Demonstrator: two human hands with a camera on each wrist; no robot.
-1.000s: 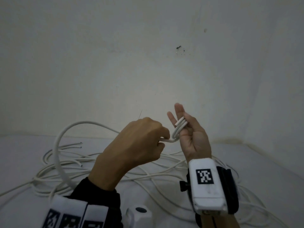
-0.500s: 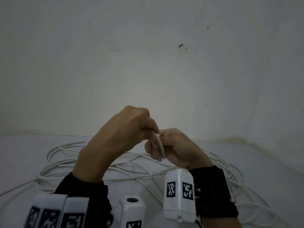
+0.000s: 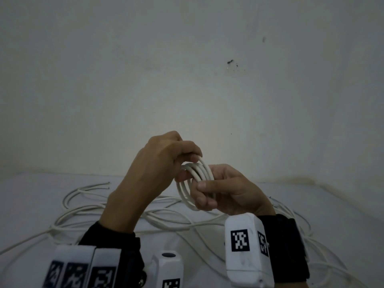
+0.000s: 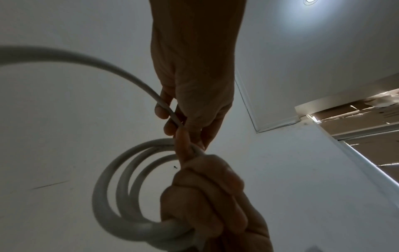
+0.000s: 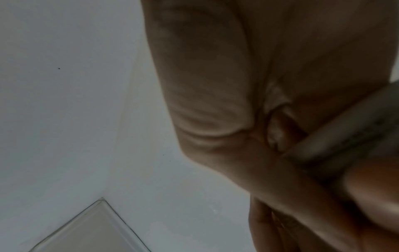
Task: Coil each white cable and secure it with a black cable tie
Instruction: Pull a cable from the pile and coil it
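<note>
A small coil of white cable (image 3: 202, 170) is held up in front of the wall, between both hands. My right hand (image 3: 207, 194) grips the coil's right side with fingers and thumb curled round the loops. My left hand (image 3: 166, 161) pinches the cable at the top of the coil. In the left wrist view the coil (image 4: 108, 196) shows three loops, held by the right hand (image 4: 207, 192) below. There the left hand (image 4: 194, 95) pinches the free strand (image 4: 108, 64), which arcs off to the left. The right wrist view shows only the right hand (image 5: 237, 102) close up against the cable (image 5: 345, 133). No black tie is visible.
Several loose white cables (image 3: 104, 213) lie tangled on the white surface (image 3: 31, 204) under and beside my hands, with bare cable ends (image 3: 107, 185) at the back left. A plain wall stands close behind, meeting a side wall at the right.
My right hand has turned from palm-up with straight fingers to curled round the loops. The left hand wound the cable on, and the big arc at the left is gone.
</note>
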